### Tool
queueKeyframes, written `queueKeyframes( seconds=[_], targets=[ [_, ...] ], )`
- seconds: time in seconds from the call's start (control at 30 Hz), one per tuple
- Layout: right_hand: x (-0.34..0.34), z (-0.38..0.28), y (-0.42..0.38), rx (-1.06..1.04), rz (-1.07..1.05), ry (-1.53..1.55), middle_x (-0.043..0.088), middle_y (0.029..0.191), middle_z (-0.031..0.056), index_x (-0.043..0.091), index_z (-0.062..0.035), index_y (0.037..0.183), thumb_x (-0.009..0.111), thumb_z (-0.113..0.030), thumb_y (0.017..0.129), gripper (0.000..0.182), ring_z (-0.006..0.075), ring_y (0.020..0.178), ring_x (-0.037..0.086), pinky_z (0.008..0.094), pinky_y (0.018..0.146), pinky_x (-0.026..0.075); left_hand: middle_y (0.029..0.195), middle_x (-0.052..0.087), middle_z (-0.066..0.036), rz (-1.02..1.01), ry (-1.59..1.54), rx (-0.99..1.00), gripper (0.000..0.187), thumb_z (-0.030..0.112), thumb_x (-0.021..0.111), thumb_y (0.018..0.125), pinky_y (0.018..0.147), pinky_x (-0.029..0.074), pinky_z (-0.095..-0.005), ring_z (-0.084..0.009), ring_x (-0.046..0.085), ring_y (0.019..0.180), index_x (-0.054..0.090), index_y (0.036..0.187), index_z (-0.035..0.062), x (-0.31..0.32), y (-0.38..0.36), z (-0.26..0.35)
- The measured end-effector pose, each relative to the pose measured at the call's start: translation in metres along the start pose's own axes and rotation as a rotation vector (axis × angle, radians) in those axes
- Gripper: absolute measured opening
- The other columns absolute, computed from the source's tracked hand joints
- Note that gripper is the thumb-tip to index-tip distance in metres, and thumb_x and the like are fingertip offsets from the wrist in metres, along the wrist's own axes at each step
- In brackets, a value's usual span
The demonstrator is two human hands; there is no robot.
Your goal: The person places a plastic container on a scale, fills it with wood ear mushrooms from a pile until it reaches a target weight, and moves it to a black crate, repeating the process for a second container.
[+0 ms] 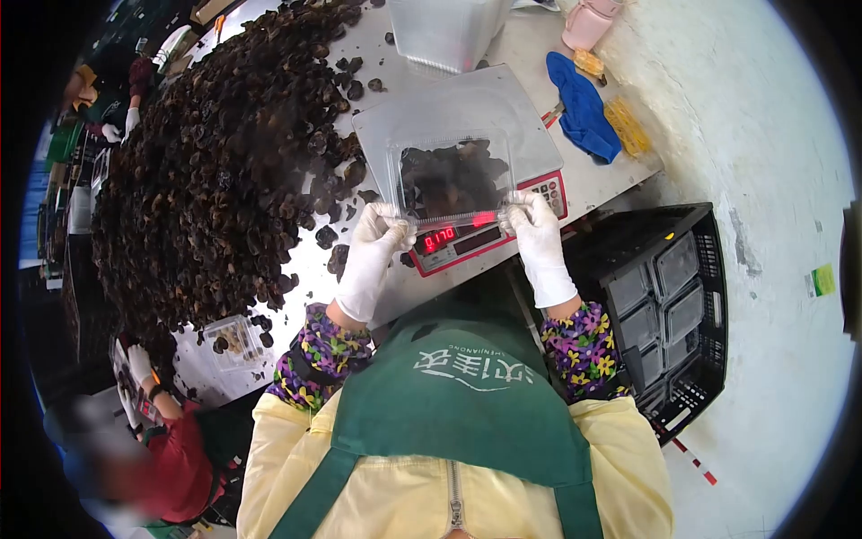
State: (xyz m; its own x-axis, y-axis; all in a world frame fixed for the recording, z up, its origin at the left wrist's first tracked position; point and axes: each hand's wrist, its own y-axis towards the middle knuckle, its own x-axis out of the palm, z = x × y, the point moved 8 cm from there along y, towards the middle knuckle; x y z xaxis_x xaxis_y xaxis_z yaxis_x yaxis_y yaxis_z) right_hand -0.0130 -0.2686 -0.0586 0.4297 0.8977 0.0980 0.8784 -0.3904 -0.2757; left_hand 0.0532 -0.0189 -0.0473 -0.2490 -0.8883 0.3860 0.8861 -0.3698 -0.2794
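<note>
My white-gloved left hand point(370, 253) pinches the near left corner of a clear plastic box point(498, 148). At its near right corner, my gloved right hand point(535, 241) grips the same box. Dark, wrinkled pieces point(453, 175) like dried mushrooms or fungus fill the box under its clear plastic. Behind and below the box is a digital scale point(458, 94) with a metal plate and a red front. Its red display point(439, 237) reads about 0.170, visible just under the box's near edge.
A large heap of dark pieces point(197, 180) covers the table's left side. Stacked clear containers point(444, 31), a blue cloth point(579, 108) and a pink bottle point(590, 22) stand beyond the scale. At right, a black crate point(709, 314) holds filled boxes. Co-workers point(180, 467) work at left.
</note>
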Motion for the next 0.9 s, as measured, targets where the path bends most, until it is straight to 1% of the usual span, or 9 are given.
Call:
queueKeyframes(
  seconds=[0.27,0.33,0.37,0.43,0.5,0.63,0.7,0.77,0.9],
  targets=[
    [-0.031,-0.012,-0.029,-0.115,0.151,0.107,0.062,0.105,0.007,0.055,-0.0009,0.125,0.058,-0.006,0.099,0.026,0.0114,0.088,0.059,0.0272,0.081,0.052,0.091,0.062,-0.008,-0.18,-0.007,0.045,0.013,-0.002,0.055,0.098,0.075,0.049,-0.0283,-0.0154,0.059,0.079,0.051,0.109,0.0037,0.032,0.001,-0.003],
    [-0.019,-0.024,-0.047,-0.079,0.202,0.578,0.056,0.117,0.006,0.043,-0.0127,0.143,0.056,-0.017,0.103,0.042,0.0163,0.103,0.059,0.0379,0.093,0.055,0.093,0.06,-0.007,-0.171,0.031,0.037,0.015,-0.005,0.053,0.097,0.079,0.047,-0.0288,-0.015,0.057,0.08,0.049,0.107,0.0054,0.057,-0.007,0.007],
    [-0.01,-0.012,-0.047,0.014,0.137,0.739,0.056,0.109,0.0065,0.052,-0.0086,0.117,0.055,-0.024,0.104,0.021,0.0192,0.104,0.058,0.0455,0.098,0.051,0.091,0.059,-0.006,-0.211,0.009,0.051,0.016,-0.005,0.053,0.096,0.079,0.047,-0.0291,-0.015,0.057,0.081,0.049,0.107,0.0061,0.069,-0.01,0.008],
    [0.011,-0.015,-0.061,0.129,0.11,0.83,0.054,0.098,0.0007,0.048,-0.0123,0.108,0.059,-0.02,0.1,0.016,0.0172,0.094,0.057,0.043,0.095,0.051,0.09,0.058,-0.005,-0.285,-0.004,0.011,0.018,-0.005,0.053,0.096,0.08,0.047,-0.0296,-0.0153,0.056,0.082,0.048,0.107,0.0073,0.099,-0.018,0.001],
    [0.014,-0.042,-0.074,-0.061,0.179,0.921,0.056,0.121,0.0033,0.045,-0.0093,0.135,0.061,-0.011,0.097,0.042,0.0188,0.11,0.056,0.04,0.097,0.049,0.092,0.06,-0.008,-0.34,0.035,-0.039,0.018,-0.004,0.053,0.096,0.08,0.048,-0.0304,-0.016,0.057,0.083,0.047,0.106,0.0086,0.122,-0.034,-0.005],
    [-0.097,-0.069,-0.1,-0.345,0.41,0.52,0.046,0.143,0.0125,0.037,-0.0004,0.147,0.058,-0.017,0.093,0.061,0.0236,0.132,0.045,0.0369,0.114,0.034,0.126,0.056,-0.011,-0.507,0.46,-0.014,0.058,0.0,0.06,0.093,0.098,0.047,-0.0324,-0.0226,0.058,0.113,0.038,0.146,0.0059,0.17,-0.059,0.022],
    [-0.19,-0.077,-0.154,-0.358,0.851,0.145,0.047,0.144,0.015,0.034,0.0024,0.148,0.062,-0.018,0.091,0.067,0.0245,0.132,0.044,0.0366,0.113,0.034,0.128,0.062,-0.015,-0.471,0.712,0.27,0.033,-0.006,0.056,0.092,0.104,0.044,-0.0346,-0.0218,0.058,0.119,0.063,0.123,0.0033,0.134,-0.029,0.027],
    [-0.269,-0.078,-0.2,-0.286,0.984,0.063,0.045,0.146,0.0175,0.04,0.0028,0.146,0.063,-0.024,0.092,0.064,0.0265,0.135,0.042,0.0374,0.115,0.032,0.113,0.07,-0.011,-0.286,0.755,0.339,0.016,0.002,0.056,0.099,0.097,0.049,-0.0298,-0.0174,0.063,0.107,0.071,0.104,0.0007,0.103,-0.012,0.054],
    [-0.413,-0.04,-0.317,-0.2,1.436,-0.104,0.052,0.141,0.0178,0.046,0.0001,0.143,0.065,-0.022,0.092,0.059,0.0261,0.128,0.051,0.0361,0.108,0.039,0.11,0.069,-0.004,-0.026,0.722,0.222,0.023,0.014,0.055,0.103,0.074,0.044,-0.0222,-0.0073,0.052,0.079,0.068,0.115,0.0002,0.04,0.001,0.063]
  ],
)
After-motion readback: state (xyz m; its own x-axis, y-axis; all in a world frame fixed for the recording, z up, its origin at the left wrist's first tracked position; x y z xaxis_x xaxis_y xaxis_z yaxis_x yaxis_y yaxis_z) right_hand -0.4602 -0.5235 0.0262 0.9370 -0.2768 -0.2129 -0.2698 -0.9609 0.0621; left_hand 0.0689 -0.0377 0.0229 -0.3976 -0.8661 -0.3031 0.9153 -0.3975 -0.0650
